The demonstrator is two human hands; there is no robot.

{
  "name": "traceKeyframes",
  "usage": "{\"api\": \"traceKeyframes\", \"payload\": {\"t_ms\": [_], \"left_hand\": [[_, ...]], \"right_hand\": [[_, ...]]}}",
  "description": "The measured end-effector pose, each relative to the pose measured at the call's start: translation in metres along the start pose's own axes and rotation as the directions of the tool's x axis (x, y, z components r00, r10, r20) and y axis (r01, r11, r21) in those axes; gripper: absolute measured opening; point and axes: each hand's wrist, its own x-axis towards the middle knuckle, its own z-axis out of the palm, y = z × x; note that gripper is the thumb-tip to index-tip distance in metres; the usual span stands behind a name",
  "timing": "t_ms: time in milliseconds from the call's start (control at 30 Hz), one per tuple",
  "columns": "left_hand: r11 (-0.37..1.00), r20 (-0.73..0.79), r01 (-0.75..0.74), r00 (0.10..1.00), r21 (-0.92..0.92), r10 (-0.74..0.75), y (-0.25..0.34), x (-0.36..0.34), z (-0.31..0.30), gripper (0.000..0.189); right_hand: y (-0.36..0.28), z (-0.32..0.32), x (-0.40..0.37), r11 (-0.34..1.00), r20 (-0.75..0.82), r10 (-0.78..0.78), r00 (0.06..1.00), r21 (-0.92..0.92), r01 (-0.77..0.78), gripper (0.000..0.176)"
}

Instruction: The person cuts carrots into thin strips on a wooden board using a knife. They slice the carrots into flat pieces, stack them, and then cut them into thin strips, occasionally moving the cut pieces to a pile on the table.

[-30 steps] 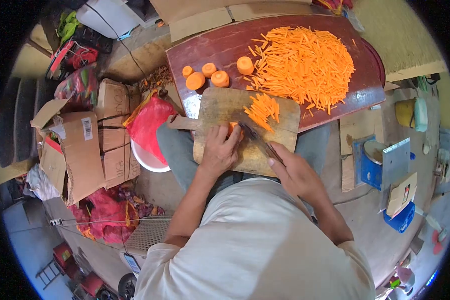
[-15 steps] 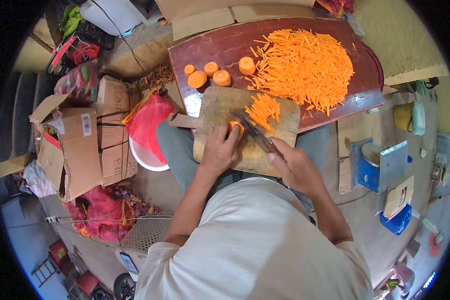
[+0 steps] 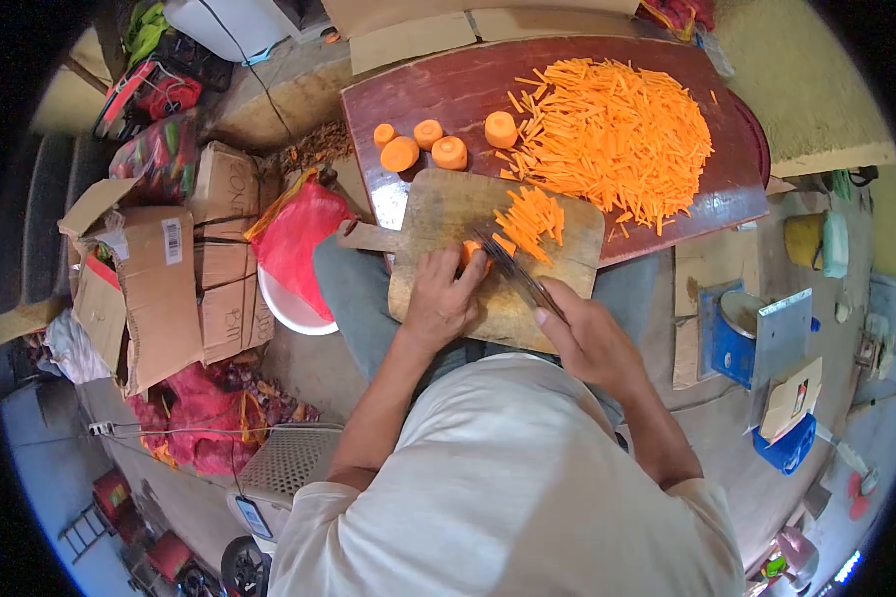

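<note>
My left hand presses an orange carrot piece onto the wooden cutting board, its fingers bent around it. In my right hand is the handle of a knife, whose dark blade lies just right of the piece. A thin cut slice rests against the blade's far side. Carrot sticks are loosely piled on the board's upper right. Beyond it, a large heap of carrot sticks covers the right part of the dark red table, with several carrot chunks at the left.
A white basin holding a red mesh bag is left of my knees. Cardboard boxes stand farther left. A perforated plastic chair is at lower left, and a blue container with a metal plate stands right.
The knife blade has shifted slightly, and a slice now shows on its right side. The whole view has moved a little; both hands keep their holds.
</note>
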Motion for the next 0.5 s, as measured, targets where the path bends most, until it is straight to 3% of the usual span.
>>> {"api": "traceKeyframes", "payload": {"t_ms": [100,200,300,367,433,500], "left_hand": [[1.0,-0.014,0.015,1.0,-0.017,-0.015,0.001,-0.001,0.004,0.047],[0.996,-0.011,0.054,0.998,-0.066,-0.055,-0.001,-0.005,0.006,0.042],[0.996,-0.051,0.054,0.997,-0.073,-0.058,0.003,-0.005,0.006,0.039],[0.997,-0.083,0.031,0.996,-0.077,-0.037,0.0,-0.004,0.007,0.039],[0.995,-0.099,0.022,0.995,-0.097,-0.031,-0.003,-0.01,0.009,0.041],[0.998,-0.072,-0.002,0.997,-0.062,-0.002,-0.002,-0.009,0.003,0.045]], "right_hand": [[0.007,0.01,0.027,0.995,-0.015,-0.059,0.998,0.075,0.06,0.041],[0.033,0.033,0.059,0.979,-0.069,-0.203,0.977,-0.003,0.203,0.039],[0.027,0.027,0.069,0.99,-0.018,-0.139,0.99,-0.005,0.139,0.041],[0.03,0.027,0.067,0.969,-0.094,-0.245,0.965,0.008,0.246,0.041],[0.019,0.021,0.057,0.975,-0.09,-0.218,0.972,0.029,0.222,0.041],[-0.001,0.001,0.033,0.997,-0.015,-0.058,0.998,0.048,0.058,0.041]]}}
